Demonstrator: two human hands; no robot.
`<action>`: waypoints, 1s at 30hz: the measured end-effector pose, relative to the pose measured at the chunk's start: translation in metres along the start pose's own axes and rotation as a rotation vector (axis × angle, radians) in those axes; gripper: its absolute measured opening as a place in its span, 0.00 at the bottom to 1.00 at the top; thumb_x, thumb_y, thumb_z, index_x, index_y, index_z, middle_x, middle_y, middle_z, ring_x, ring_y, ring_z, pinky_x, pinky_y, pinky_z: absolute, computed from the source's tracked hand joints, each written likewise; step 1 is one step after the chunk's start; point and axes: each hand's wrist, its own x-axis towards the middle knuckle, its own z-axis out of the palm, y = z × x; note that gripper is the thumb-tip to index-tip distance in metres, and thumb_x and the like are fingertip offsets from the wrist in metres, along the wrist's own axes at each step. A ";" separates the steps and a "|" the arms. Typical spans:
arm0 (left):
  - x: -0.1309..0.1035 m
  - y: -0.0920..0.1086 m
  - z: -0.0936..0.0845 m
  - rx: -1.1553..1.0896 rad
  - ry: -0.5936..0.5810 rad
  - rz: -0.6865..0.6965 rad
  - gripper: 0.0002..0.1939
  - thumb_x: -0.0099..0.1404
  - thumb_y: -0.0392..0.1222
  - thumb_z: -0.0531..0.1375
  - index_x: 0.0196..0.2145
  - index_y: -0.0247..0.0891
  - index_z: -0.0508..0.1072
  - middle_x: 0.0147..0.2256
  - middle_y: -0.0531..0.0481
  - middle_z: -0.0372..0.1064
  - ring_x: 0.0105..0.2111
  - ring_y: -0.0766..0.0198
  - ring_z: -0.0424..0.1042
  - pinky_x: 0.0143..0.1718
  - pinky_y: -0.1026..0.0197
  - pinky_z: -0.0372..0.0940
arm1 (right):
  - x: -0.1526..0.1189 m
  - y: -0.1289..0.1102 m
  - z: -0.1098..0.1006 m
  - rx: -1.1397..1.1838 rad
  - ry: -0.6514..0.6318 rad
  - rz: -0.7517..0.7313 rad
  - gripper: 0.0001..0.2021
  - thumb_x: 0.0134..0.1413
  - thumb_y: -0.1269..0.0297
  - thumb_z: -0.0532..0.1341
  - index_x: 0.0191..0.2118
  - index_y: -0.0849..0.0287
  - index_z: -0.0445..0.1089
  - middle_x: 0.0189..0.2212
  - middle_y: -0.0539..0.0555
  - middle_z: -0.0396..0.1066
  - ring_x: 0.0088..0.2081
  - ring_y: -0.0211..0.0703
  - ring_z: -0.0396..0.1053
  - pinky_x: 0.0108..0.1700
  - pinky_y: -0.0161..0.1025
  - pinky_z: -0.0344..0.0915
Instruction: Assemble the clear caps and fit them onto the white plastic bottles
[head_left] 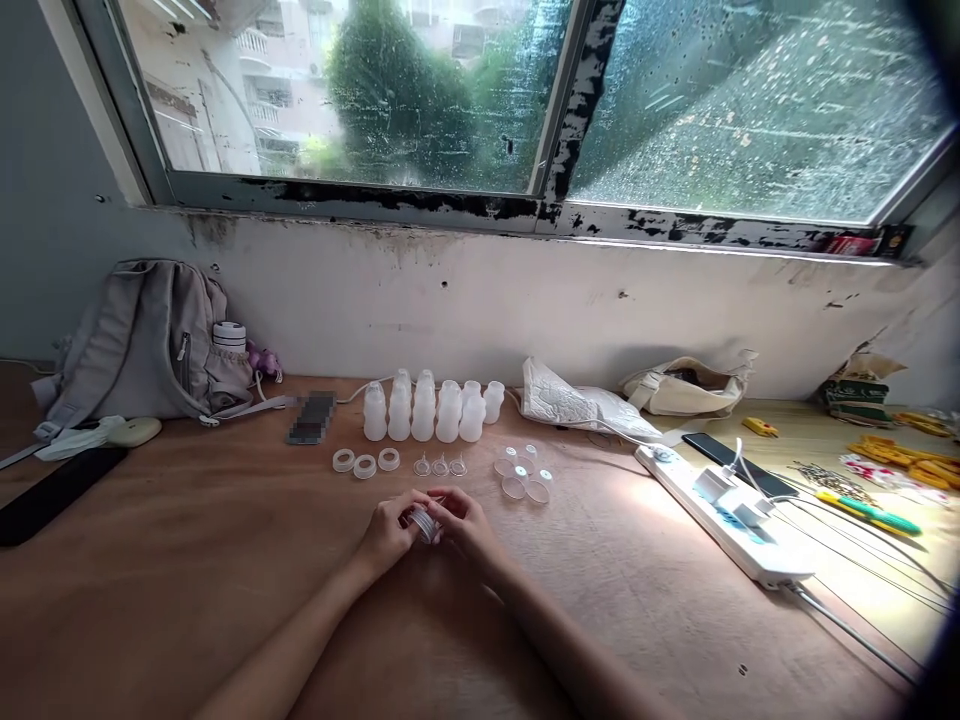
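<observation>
Both hands meet at the middle of the table. My left hand point(391, 528) is closed around a ribbed white screw ring point(424, 525), and my right hand point(463, 520) pinches at its other side. What sits inside the ring is hidden by my fingers. Just beyond, three white screw rings point(364, 467) lie on the left, with three clear nipple-like pieces point(440, 466) beside them. To the right are several round clear caps point(514, 487). Behind all of these, several frosted white small bottles point(424, 410) stand upright in a cluster.
A grey backpack point(150, 340) leans at the back left, near a black case point(56, 495). White packaging point(559, 395) and a cream pouch point(686, 385) lie along the wall. On the right are a power strip point(720, 520) with cables, a phone point(739, 463) and a screwdriver point(870, 512).
</observation>
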 end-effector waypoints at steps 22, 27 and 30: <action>-0.001 0.000 0.003 -0.676 -0.164 -0.276 0.17 0.57 0.51 0.53 0.40 0.38 0.61 0.31 0.48 0.65 0.29 0.64 0.67 0.22 0.66 0.62 | -0.004 -0.015 -0.010 -0.309 0.136 -0.145 0.15 0.41 0.52 0.62 0.23 0.62 0.66 0.14 0.47 0.63 0.17 0.33 0.60 0.22 0.32 0.57; 0.003 -0.001 0.006 -0.535 -0.058 -0.268 0.15 0.50 0.47 0.61 0.31 0.36 0.62 0.27 0.53 0.63 0.25 0.68 0.64 0.24 0.66 0.63 | -0.006 -0.014 -0.004 -0.380 0.116 -0.184 0.14 0.44 0.54 0.60 0.23 0.61 0.65 0.14 0.47 0.63 0.17 0.34 0.61 0.21 0.32 0.57; 0.004 -0.003 0.002 -0.514 -0.080 -0.242 0.14 0.51 0.45 0.60 0.33 0.35 0.63 0.27 0.53 0.64 0.24 0.69 0.64 0.25 0.65 0.62 | -0.003 -0.014 -0.005 -0.419 0.063 -0.186 0.14 0.44 0.54 0.60 0.23 0.61 0.66 0.15 0.48 0.64 0.17 0.35 0.61 0.21 0.33 0.58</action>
